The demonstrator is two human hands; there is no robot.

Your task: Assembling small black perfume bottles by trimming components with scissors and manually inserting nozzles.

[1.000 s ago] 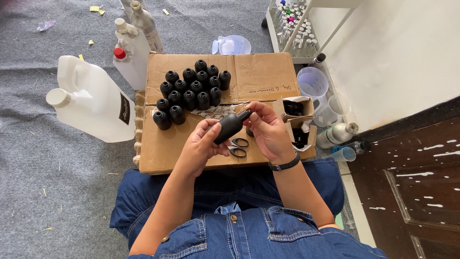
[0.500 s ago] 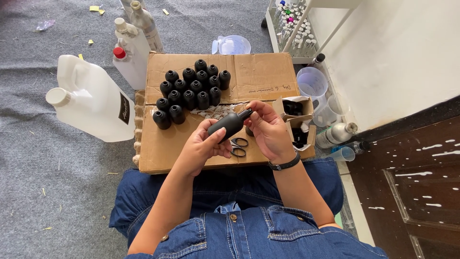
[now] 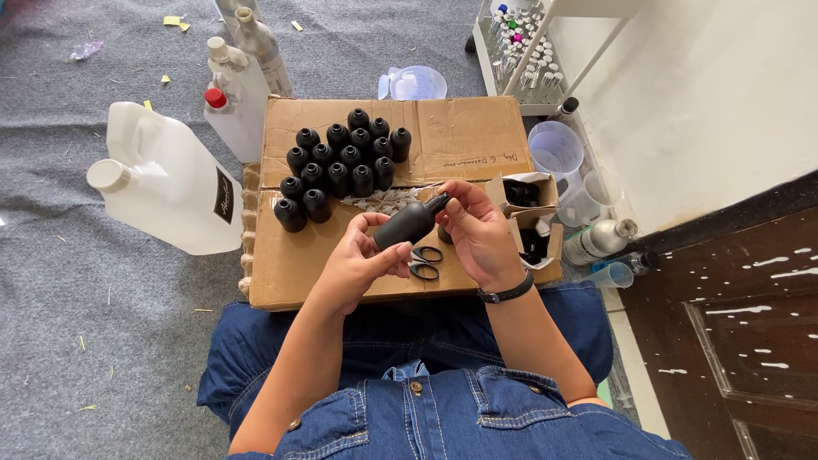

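The left hand (image 3: pixel 358 260) grips a black bottle (image 3: pixel 406 225) by its body, tilted above the cardboard (image 3: pixel 460 136). The right hand (image 3: pixel 481 234) pinches the bottle's neck. Scissors (image 3: pixel 423 262) lie just below the hands; more black bottles (image 3: pixel 341 166) stand beyond them.

The small black bottle (image 3: pixel 407 225) is showing a matt, smooth finish. At its 12 o'clock the cluster of black bottles (image 3: pixel 342 167) is looking equally matt. The flattened box (image 3: pixel 460 136) under them is looking like rough brown cardboard. At 9 o'clock, the big jug (image 3: pixel 166 179) is appearing as smooth, translucent white plastic.
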